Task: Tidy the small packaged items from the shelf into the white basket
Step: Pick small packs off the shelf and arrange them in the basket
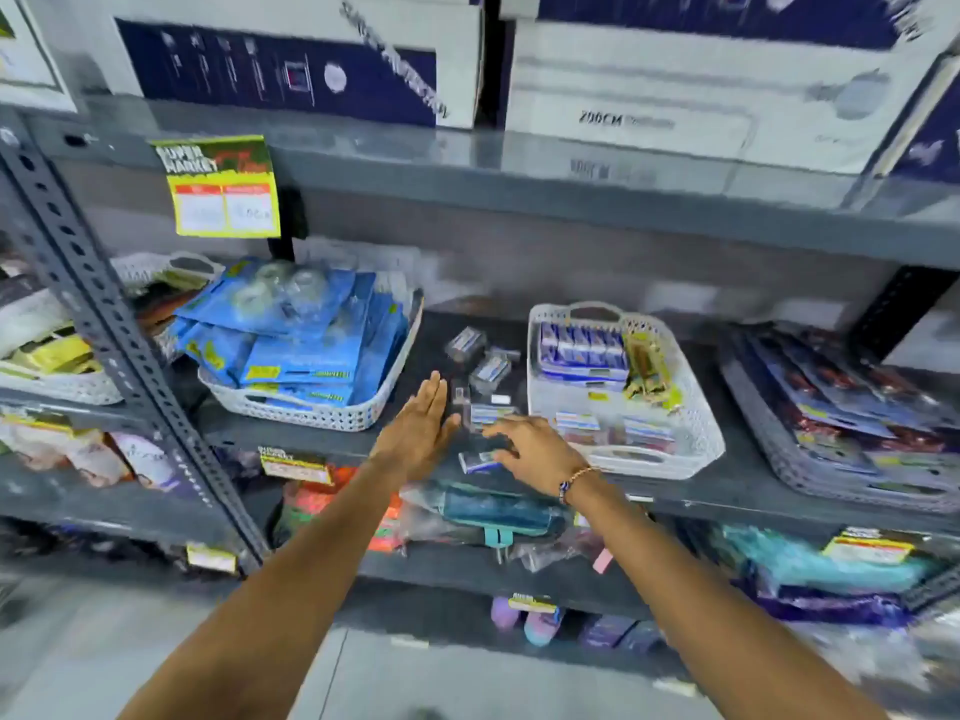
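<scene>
Head view of a dark metal shelf [519,324], read from left to right. At far left, a perforated upright post [104,314] stands in front of a pale basket of yellow and dark packets [47,366]. A yellow price sign [221,187] hangs from the shelf above. Below it, a white basket of blue packets [311,350] sits tilted on the shelf, piled above its rim.

The left hand [421,428] is held edge-on over the front of the shelf, fingers straight and pressed together, thumb apart, holding nothing. Just right of it, several small packaged items [480,366] lie loose on the bare shelf between the two white baskets, some clear-wrapped, some with blue and white print; motion blur hides their labels.

The right hand [530,449], with a beaded bracelet [576,480] at the wrist, reaches palm down over the nearest of these items, fingers spread and slightly curled. One small blue and white packet [478,459] lies directly under its fingertips; whether the fingers touch it cannot be told.

Further right stands the white basket [696,407], already holding a row of blue and white boxes at the back, a green and yellow packet, and a few small items like those on the shelf at the front. At far right, a grey tray of dark packets [831,407] lies near the shelf edge. Large white and navy boxes [649,85] fill the shelf above.
</scene>
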